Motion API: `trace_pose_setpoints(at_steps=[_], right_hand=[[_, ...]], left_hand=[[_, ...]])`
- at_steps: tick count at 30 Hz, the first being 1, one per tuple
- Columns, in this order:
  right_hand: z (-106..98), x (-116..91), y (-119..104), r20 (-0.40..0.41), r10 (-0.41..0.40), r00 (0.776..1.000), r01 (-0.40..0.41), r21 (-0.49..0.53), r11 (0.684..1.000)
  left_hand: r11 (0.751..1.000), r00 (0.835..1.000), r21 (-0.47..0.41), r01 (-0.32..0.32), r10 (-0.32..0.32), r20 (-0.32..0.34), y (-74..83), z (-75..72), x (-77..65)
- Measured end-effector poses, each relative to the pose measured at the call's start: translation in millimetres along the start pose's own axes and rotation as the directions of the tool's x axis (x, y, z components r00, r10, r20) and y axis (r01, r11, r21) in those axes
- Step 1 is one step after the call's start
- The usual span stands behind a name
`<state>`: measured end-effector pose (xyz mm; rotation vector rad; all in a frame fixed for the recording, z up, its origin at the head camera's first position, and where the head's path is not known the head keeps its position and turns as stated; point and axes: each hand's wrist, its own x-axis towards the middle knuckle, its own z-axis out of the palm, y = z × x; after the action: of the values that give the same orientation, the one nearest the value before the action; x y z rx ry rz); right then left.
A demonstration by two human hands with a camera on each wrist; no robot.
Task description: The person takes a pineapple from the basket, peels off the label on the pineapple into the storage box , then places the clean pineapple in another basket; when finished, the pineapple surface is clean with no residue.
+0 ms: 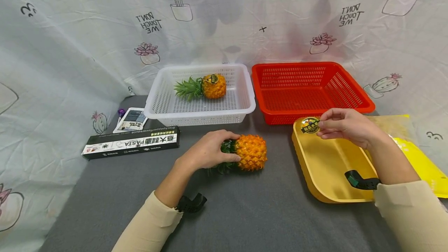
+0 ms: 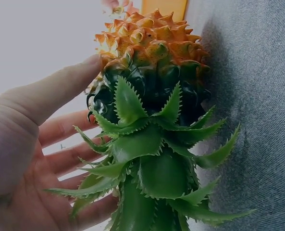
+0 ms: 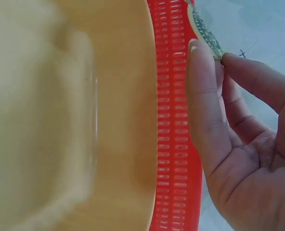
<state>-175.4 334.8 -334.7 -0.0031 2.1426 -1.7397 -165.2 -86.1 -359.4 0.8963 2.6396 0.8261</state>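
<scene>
The left hand [image 1: 210, 151], fingers spread opposite its thumb, grips a spiky orange, plastic-looking pineapple [image 1: 252, 153] by its leafy green end over grey cloth [image 1: 252, 217], long axis left-to-right (fruit end rightward), well left of the round, glossy black-and-gold label [image 1: 309, 126] pinched by the right hand [image 1: 345, 126].

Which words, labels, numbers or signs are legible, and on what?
"DON'T TOUCH", last word resembling "WE": backdrop curtain, twice.
"x": backdrop curtain.
"PASTA": long box.
"意大利面": long box.
"Blackpepperflavorsauce": long box.
Too small or blurred: tag in right hand, label on far pineapple, white card, other box print.
No readable numbers.
</scene>
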Motion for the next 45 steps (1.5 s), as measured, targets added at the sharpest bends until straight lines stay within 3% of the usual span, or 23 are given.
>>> trace_pose_setpoints(at_steps=[8, 21, 28, 45], right_hand=[[-7.2, 6.9, 7.4, 0.009, 0.041, 0.999, -0.038, -0.193, 0.980], [-1.0, 31.8, 9.9, 0.165, 0.149, 0.975, -0.061, -0.448, 0.892], [3.5, 39.4, 14.2, 0.183, 0.203, 0.962, -0.079, -0.526, 0.847], [12.2, 51.6, 22.6, 0.174, 0.125, 0.977, 0.003, -0.595, 0.803]], left_hand=[[1.000, 1.000, -0.001, -0.002, 0.002, -0.004, -0.1, 0.4, 0.4], [1.000, 1.000, -0.014, 0.003, -0.003, -0.004, -1.4, 0.2, -0.7], [1.000, 1.000, -0.023, -0.005, 0.004, -0.012, -2.3, 1.4, -0.7], [1.000, 1.000, -0.017, 0.003, -0.004, -0.014, -2.0, 1.7, -0.7]])
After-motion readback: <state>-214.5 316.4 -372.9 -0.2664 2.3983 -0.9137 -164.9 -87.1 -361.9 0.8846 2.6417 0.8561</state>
